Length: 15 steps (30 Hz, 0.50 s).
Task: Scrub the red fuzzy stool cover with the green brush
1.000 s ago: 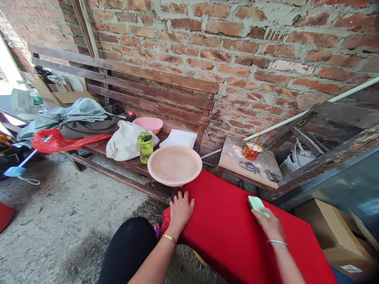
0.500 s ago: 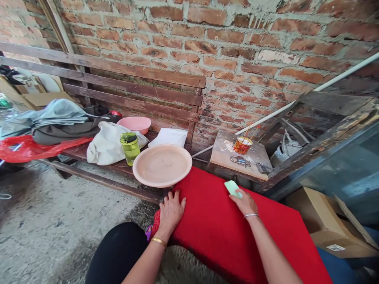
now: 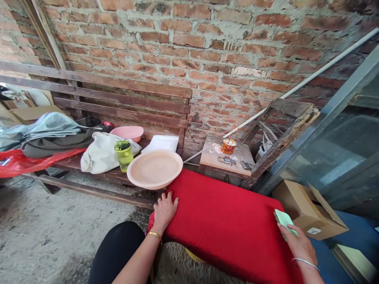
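A red cloth lies spread over a low, long surface in front of me. My left hand rests flat on its left end, fingers spread, just below a shallow pale pink basin that seems to hold cloudy water. My right hand grips a light green scrubbing brush at the cloth's right end. Darker green bristles show along the brush's lower edge, against or just above the cloth.
A wooden bench holds a green bottle, a white bag and a pink bowl. On a small stool stand a red cup and padlocks. A cardboard box sits at right.
My right hand has carried the brush rightward along the red cloth to its right end. My left hand stays on the left end. The view has turned slightly right.
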Available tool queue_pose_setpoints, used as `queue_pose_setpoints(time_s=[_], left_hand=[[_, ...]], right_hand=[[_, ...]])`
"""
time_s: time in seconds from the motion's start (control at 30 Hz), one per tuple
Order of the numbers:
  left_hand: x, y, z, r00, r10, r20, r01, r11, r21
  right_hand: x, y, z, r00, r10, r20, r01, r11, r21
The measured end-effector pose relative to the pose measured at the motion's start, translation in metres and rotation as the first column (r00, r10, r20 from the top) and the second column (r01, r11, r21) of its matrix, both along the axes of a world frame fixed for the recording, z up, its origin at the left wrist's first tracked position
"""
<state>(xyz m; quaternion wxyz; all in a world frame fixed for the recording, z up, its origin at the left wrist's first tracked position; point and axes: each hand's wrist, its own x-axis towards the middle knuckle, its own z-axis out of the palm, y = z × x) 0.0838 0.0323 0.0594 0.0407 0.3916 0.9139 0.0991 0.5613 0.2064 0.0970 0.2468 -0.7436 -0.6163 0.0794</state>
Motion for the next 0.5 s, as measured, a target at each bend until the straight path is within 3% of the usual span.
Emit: queue_pose_setpoints(time_s=[0.17,0.33,0.43,0.5], left_hand=[[-0.001,0.000,0.000,1.000,0.012,0.016,-0.011,1.000,-0.028],[-0.001,0.000,0.004,1.000,0.005,0.022,-0.005,1.000,-0.014],[-0.001,0.000,0.006,1.000,0.010,0.023,-0.009,1.000,-0.015],[-0.001,0.000,0.006,1.000,0.012,0.024,-0.012,1.000,-0.014]], right_hand=[[-0.116,-0.042,-0.001,0.960,0.281,-0.015,-0.281,0.959,-0.027],[-0.245,-0.094,-0.006,0.775,0.632,-0.018,-0.632,0.775,-0.004],[-0.274,-0.109,-0.007,0.724,0.690,-0.008,-0.690,0.724,-0.031],[-0.264,-0.106,-0.009,0.735,0.678,-0.002,-0.677,0.733,-0.066]])
